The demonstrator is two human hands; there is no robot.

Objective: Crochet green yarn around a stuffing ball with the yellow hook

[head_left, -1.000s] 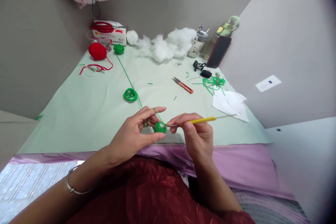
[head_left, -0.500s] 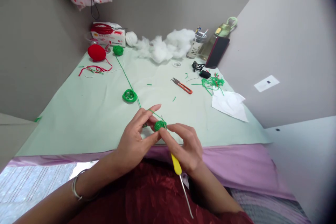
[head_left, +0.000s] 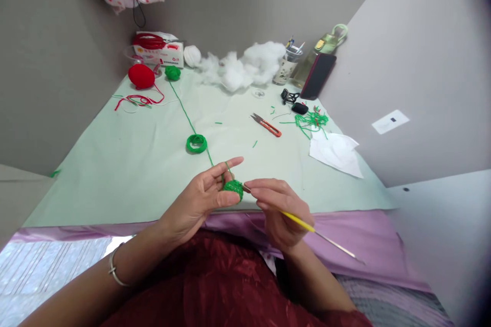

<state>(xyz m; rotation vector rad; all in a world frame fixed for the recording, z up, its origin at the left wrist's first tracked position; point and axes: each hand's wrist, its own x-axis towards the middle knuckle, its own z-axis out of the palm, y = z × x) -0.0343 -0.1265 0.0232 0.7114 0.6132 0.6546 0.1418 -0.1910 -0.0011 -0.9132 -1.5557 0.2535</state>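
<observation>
Between the thumb and fingers of my left hand (head_left: pixel 205 191) is a small round green crochet piece (head_left: pixel 233 190). Green yarn (head_left: pixel 209 154) runs over the raised left index finger and back across the table to a green yarn ball (head_left: pixel 172 73). My right hand (head_left: pixel 282 209) grips a crochet hook (head_left: pixel 297 220) with a yellow handle and a metal shaft at each end. The hook's front tip is at the right edge of the green piece; whether it sits inside a stitch I cannot tell. Beside the yarn strand lies a coiled green ring (head_left: pixel 196 143).
Orange thread snips (head_left: pixel 266 125) lie mid-table, with green yarn scraps (head_left: pixel 311 119) and white paper (head_left: pixel 333 150) to the right. Along the back are a red yarn ball (head_left: pixel 141 76), white stuffing (head_left: pixel 241 66), a pen cup (head_left: pixel 284 69), a bottle (head_left: pixel 307 64) and a phone (head_left: pixel 319 75).
My right hand has turned, swinging the hook's rear end up and to the right. The green piece has dropped slightly. The coiled green ring has shifted a little to the right.
</observation>
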